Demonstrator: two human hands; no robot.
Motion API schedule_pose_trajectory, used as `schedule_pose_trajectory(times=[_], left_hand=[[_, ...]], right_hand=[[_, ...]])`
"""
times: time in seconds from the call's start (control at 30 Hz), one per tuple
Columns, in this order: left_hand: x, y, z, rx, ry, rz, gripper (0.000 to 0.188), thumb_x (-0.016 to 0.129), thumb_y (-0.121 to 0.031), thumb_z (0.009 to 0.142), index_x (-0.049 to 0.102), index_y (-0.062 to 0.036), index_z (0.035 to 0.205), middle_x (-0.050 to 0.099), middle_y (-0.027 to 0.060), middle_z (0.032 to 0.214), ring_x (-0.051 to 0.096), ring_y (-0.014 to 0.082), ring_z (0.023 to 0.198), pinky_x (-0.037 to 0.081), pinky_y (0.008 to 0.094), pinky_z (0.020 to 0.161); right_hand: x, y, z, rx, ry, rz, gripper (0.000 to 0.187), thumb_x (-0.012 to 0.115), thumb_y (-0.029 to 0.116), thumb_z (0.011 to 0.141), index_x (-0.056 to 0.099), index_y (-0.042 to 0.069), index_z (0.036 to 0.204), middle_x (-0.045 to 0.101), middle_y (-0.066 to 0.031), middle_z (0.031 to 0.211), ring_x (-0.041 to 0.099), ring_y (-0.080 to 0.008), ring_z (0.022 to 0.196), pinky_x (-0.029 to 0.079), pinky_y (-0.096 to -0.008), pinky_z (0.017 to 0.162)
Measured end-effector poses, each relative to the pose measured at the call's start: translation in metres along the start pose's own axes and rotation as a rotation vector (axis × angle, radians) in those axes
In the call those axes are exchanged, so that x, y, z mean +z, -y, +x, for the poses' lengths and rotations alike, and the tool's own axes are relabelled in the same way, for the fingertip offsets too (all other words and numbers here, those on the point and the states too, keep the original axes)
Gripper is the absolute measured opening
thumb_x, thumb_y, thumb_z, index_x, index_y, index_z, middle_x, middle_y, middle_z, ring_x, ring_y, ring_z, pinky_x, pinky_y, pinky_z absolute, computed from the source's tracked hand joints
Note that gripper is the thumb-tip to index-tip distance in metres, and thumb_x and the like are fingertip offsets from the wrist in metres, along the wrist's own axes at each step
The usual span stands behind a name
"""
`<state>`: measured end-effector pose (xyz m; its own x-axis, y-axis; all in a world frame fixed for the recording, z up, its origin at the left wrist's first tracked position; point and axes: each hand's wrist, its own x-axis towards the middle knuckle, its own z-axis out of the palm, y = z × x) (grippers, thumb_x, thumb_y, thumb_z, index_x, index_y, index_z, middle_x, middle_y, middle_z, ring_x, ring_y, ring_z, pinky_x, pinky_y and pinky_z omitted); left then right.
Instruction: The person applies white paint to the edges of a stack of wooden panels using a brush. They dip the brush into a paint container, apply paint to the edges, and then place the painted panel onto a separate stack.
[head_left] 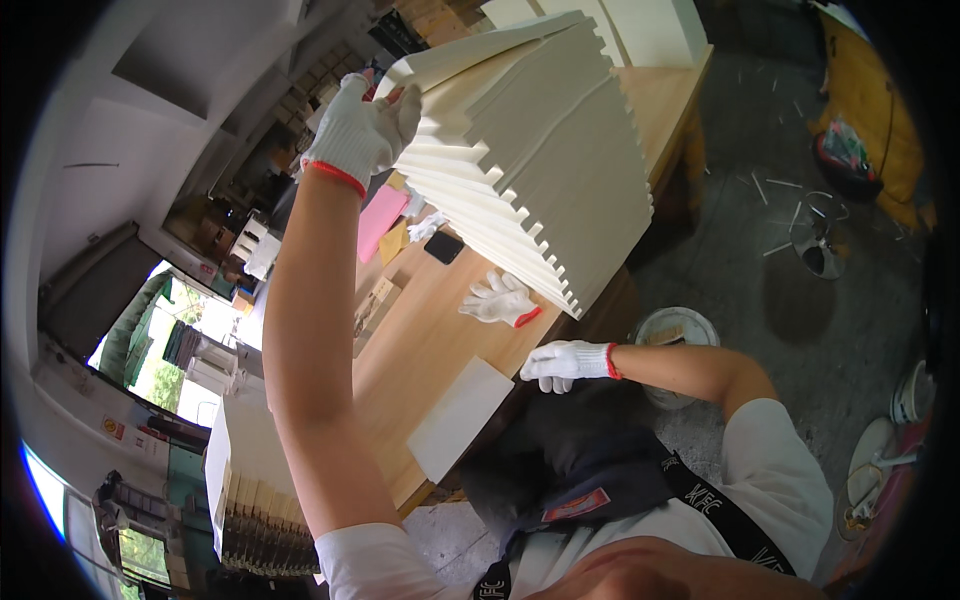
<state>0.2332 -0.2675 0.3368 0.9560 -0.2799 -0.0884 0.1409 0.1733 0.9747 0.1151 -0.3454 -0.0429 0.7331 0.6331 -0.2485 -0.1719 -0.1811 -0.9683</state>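
Note:
My left hand [365,130], in a white knit glove with a red cuff, is raised at the near left corner of a tall stack of off-white panels [560,130]. Its fingers close round the edge of the top panel [470,58], which sits slightly lifted over a dark gap. Staggered edges give the stack a toothed outline. My right hand [568,366], gloved alike, hangs by the table's near edge with loosely bent fingers and nothing visible in them. Close to it lie a flat white sheet [460,418] and a spare white glove [500,299].
The wooden table [400,345] also bears a black phone [443,247], pink sheets [381,222] and a small wooden block [376,305]. Another panel stack [255,490] stands at the lower left. A white bucket [678,328] is on the floor at right, with scattered strips beyond.

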Motion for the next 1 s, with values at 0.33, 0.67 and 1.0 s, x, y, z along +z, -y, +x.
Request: schedule_pose_trajectory(times=[0.33, 0.67, 1.0], left_hand=[[-0.015, 0.005, 0.066, 0.098, 0.121, -0.108, 0.031, 0.044, -0.01, 0.094, 0.048, 0.012, 0.116, 0.062, 0.0294, 0.107, 0.066, 0.0239, 0.066, 0.058, 0.0216, 0.049], [-0.197, 0.023, 0.007, 0.084, 0.236, -0.323, 0.053, 0.051, -0.017, 0.099, 0.035, 0.0085, 0.144, 0.051, 0.0303, 0.136, 0.052, 0.0015, 0.056, 0.041, 0.0116, 0.039], [-0.4, 0.203, -0.162, 0.122, -0.373, 0.107, 0.053, 0.053, -0.028, 0.093, 0.046, 0.0025, 0.137, 0.061, 0.0189, 0.121, 0.065, 0.0271, 0.104, 0.057, 0.04, 0.082]], right_hand=[[0.018, -0.026, -0.007, -0.044, 0.038, 0.079, 0.036, 0.051, 0.038, 0.101, 0.062, 0.008, 0.118, 0.064, -0.0067, 0.087, 0.06, -0.0136, 0.071, 0.052, -0.028, 0.064], [0.0, -0.027, 0.018, -0.154, 0.206, 0.938, 0.025, 0.058, 0.028, 0.098, 0.062, 0.005, 0.107, 0.062, -0.0063, 0.075, 0.055, -0.01, 0.057, 0.044, -0.0235, 0.048], [-0.027, 0.09, 0.143, -0.079, -0.069, 0.499, 0.071, 0.031, 0.055, 0.103, 0.046, -0.002, 0.142, 0.05, -0.0149, 0.145, 0.057, -0.0176, 0.121, 0.046, -0.0289, 0.099]])
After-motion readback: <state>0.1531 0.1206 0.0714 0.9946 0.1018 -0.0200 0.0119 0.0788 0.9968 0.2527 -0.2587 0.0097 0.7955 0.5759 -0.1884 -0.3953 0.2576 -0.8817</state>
